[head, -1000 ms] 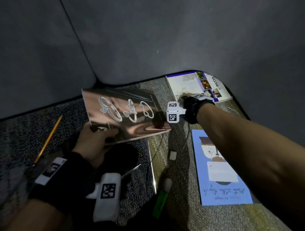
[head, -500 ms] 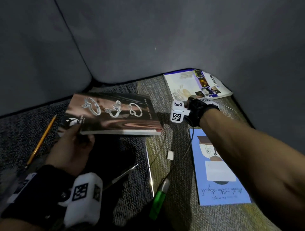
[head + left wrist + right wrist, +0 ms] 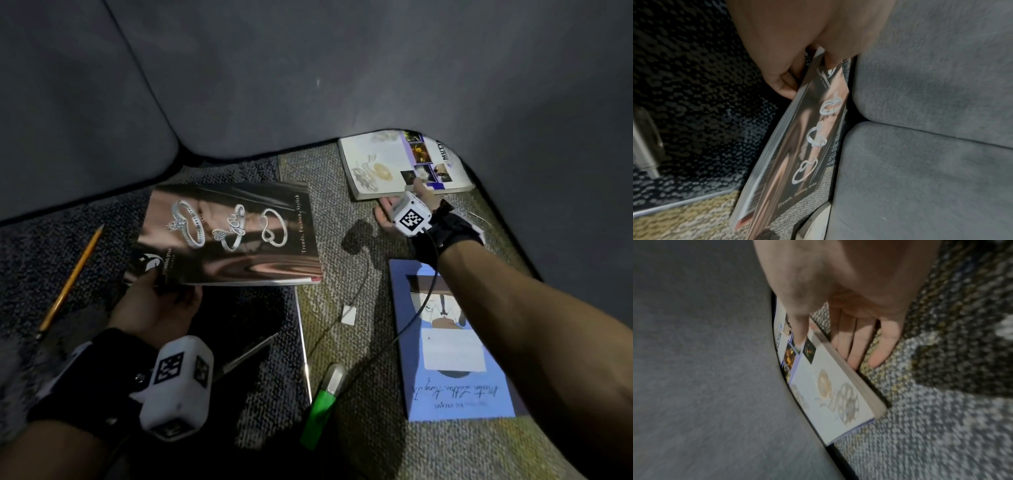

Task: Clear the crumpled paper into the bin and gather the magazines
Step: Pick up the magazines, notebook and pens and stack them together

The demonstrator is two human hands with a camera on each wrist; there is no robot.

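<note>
- Your left hand (image 3: 156, 305) pinches the near-left corner of the jewellery magazine (image 3: 233, 236) — thumb on the cover, fingers curled beneath, as the left wrist view shows (image 3: 789, 68).
- That magazine is lifted off the carpet (image 3: 335, 219), cover up and roughly level, long axis running left to right across the head view; the "Trends, Fashion, Stylish" line sits at its right end.
- Your right hand (image 3: 397, 212) is at the near edge of the white magazine (image 3: 387, 164): thumb down on the cover, fingers (image 3: 851, 344) straight and slid under the near edge, little finger flat on the carpet. Not a closed grip yet.
- White magazine lies against the base of the grey sofa (image 3: 342, 68), far-right corner tucked under it, near edge slightly raised off the carpet; long axis left to right, tilted a little, spine lettering at the right end.
- Blue booklet (image 3: 445, 359) flat on the carpet under your right forearm, long axis pointing away from you, text upside down to you.
- Elsewhere: yellow pencil (image 3: 70, 277) at far left, green marker (image 3: 320, 414) near the bottom centre, a small white scrap (image 3: 348, 313) between the magazines — can't tell what it is.
</note>
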